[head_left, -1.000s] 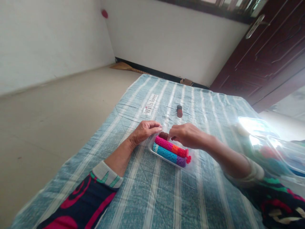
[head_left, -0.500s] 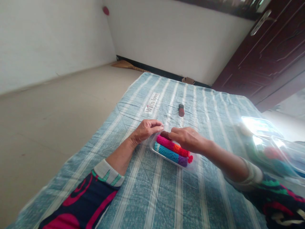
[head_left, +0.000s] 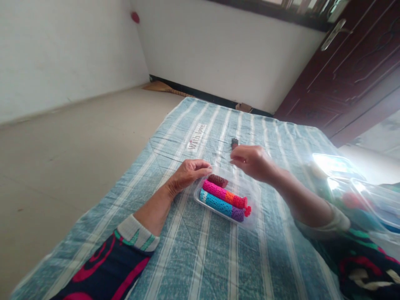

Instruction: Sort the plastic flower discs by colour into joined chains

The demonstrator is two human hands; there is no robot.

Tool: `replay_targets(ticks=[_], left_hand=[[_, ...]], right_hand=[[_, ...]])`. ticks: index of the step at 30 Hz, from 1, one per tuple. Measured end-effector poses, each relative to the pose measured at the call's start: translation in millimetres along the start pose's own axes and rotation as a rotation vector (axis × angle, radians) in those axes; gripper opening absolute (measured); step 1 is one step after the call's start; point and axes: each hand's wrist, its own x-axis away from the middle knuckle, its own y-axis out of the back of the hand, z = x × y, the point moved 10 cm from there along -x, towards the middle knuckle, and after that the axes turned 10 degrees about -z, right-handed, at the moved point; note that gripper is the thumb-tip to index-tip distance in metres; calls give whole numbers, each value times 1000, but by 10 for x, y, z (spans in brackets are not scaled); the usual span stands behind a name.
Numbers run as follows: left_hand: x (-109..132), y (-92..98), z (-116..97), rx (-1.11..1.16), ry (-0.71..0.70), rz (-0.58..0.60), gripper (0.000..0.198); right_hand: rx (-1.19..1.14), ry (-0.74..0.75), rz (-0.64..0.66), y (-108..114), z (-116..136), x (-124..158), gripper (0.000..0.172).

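A clear plastic tray [head_left: 250, 208] lies on the striped blue bedspread [head_left: 218, 258]. Three crocheted rolls lie in it: a short brown roll [head_left: 218, 180] at the far side, a pink, orange and red roll [head_left: 225, 194], and a blue and purple roll [head_left: 221, 203] nearest me. My left hand [head_left: 187, 173] pinches the tray's far left corner. Above the tray's far edge hovers my right hand [head_left: 253, 161], fingers loosely bent and holding nothing I can see. Just beyond its fingertips, a small dark red and black roll [head_left: 234, 143] rests on the bedspread.
Clear plastic containers [head_left: 359, 187] with coloured things inside sit at the right, in bright glare. A dark wooden door [head_left: 353, 75] stands beyond the bed's far right corner. The bed's left edge drops to a bare beige floor [head_left: 62, 141].
My right hand has let go of the brown roll, which now lies in the tray, and has risen up and away toward the small dark roll. My left hand has stayed on the tray.
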Motion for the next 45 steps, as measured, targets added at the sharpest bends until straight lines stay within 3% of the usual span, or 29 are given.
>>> replay_targets(ticks=[3, 6, 11, 20, 26, 35, 38, 41, 45], left_hand=[[-5, 4, 11, 23, 2, -1, 27], [-15, 12, 7, 22, -12, -10, 27], [-22, 26, 17, 14, -8, -23, 26], [-4, 19, -10, -8, 21, -21, 28], [-9, 20, -14, -18, 0, -22, 30], [-15, 27, -6, -13, -9, -22, 29], [-17, 26, -11, -2, -17, -27, 28], [-17, 22, -2, 13, -10, -27, 29], [-11, 7, -4, -5, -13, -10, 30]], right_hand=[[106, -220, -62, 70, -576, -97, 10], [236, -411, -3, -104, -1086, -48, 16], [258, -479, 65, -411, -1343, 15, 25], [279, -464, 125, -559, -1285, -87, 21], [238, -484, 67, -518, -1285, -76, 23], [122, -507, -49, -473, -1319, -71, 4], [48, -514, -79, -355, -1274, -58, 3], [-76, -487, -78, -181, -1074, -26, 8], [-200, -297, 62, -30, -461, 47, 16]])
